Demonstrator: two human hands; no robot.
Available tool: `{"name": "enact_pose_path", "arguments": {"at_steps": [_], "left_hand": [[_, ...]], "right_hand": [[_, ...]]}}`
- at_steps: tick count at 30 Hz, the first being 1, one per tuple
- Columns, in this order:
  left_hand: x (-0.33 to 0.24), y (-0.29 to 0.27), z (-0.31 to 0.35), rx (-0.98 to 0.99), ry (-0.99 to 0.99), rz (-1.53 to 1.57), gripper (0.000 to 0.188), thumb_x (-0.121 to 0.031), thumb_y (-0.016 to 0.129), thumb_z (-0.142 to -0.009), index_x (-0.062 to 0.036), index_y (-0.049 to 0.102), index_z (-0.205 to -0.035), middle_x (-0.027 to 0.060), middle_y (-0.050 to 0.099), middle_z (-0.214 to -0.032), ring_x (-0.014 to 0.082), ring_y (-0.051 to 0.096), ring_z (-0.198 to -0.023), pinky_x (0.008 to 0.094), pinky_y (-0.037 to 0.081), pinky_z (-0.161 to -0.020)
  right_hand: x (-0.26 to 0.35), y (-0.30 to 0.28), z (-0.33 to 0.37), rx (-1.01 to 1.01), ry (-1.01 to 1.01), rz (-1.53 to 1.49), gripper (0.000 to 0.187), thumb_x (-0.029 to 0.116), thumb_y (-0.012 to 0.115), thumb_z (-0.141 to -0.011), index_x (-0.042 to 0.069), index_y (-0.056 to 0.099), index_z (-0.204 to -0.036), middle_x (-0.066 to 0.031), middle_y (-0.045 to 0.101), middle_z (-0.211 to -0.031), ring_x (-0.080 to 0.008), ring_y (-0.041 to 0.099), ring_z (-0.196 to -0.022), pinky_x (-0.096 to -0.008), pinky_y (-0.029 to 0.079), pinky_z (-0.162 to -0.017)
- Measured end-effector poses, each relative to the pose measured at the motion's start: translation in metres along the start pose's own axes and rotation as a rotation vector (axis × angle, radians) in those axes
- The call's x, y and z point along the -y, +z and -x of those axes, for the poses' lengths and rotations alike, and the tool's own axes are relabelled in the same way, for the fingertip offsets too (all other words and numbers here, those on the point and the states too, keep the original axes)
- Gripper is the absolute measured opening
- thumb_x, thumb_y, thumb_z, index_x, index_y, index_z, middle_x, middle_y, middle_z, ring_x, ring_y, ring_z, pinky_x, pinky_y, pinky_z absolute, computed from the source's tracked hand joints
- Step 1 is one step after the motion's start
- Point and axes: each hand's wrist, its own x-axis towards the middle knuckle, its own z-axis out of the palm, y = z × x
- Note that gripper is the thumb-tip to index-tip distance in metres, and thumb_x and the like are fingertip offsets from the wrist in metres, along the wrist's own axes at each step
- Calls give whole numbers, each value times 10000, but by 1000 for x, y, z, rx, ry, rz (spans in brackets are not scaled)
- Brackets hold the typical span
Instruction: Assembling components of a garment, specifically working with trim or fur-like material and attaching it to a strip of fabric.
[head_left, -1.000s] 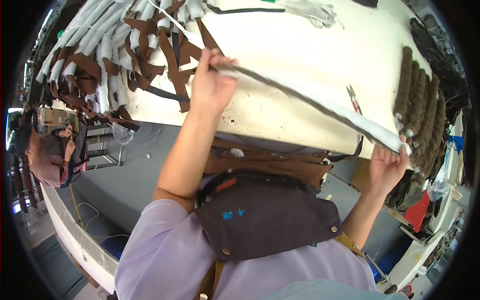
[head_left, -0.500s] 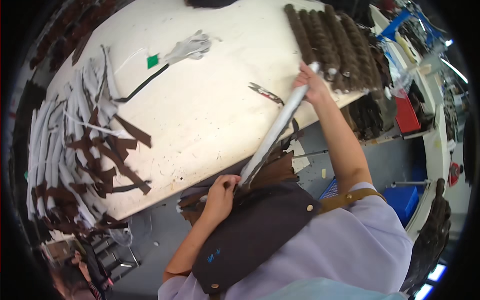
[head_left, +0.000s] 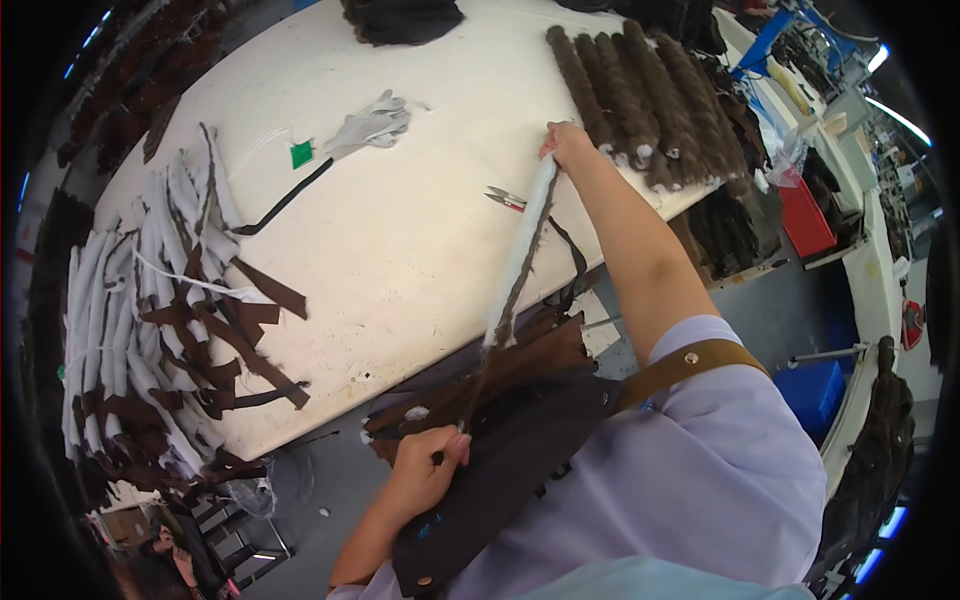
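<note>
A long white padded strip with a brown furry edge (head_left: 525,250) stretches slantwise over the table's near edge. My right hand (head_left: 568,147) grips its far end above the white table (head_left: 400,260). Down by the dark apron (head_left: 520,440), the fingers of my left hand (head_left: 425,468) are pinched on the strip's thin, dark near end. Left of the strip, a pair of thread snips (head_left: 506,198) lies on the table, with a black strap (head_left: 570,245) close by. The fingertips of my right hand are partly hidden.
Many white strips with brown ends (head_left: 130,300) are heaped at the left. Brown furry rolls (head_left: 640,100) lie at the far right. A grey glove (head_left: 370,125) and a green tag (head_left: 301,154) rest on the table. Brown pieces (head_left: 530,350) hang below its near edge.
My left hand has moved down toward my body, and my right hand has shifted left. The strip now hangs steeper, its thin end drawn out toward my left hand.
</note>
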Motion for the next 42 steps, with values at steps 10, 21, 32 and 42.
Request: {"name": "enact_pose_path", "arguments": {"at_steps": [10,21,32,42], "left_hand": [[15,-7,44,-18,-70,162,339,-224,459,-927,-26,519,-657,55,507,-581,132,466,-570,278,385,-558],[-25,-52,-31,-721,131,-520,578,-162,591,-846,-35,298,-1328,203,569,-1091,251,583,-647,291,447,-550],[29,0,-72,-382,47,-205,341,-296,479,-898,-3,564,-744,181,565,-658,356,565,-661,381,439,-602],[49,32,-23,-180,-236,1172,432,-433,353,-945,-127,349,-641,-53,262,-554,62,222,-464,218,206,-412]], "right_hand": [[1,-12,-5,62,28,39,289,250,567,-875,94,429,-674,14,313,-508,-122,279,-390,-279,313,-368],[-3,9,115,697,588,-227,362,301,683,-789,69,405,-820,85,304,-486,-46,262,-378,-196,280,-377],[-66,34,108,798,406,-156,231,171,498,-868,72,459,-663,-58,472,-549,-211,478,-493,-345,451,-495],[-102,111,95,235,82,358,294,257,487,-912,90,415,-681,-26,370,-515,-164,338,-397,-318,321,-372]]}}
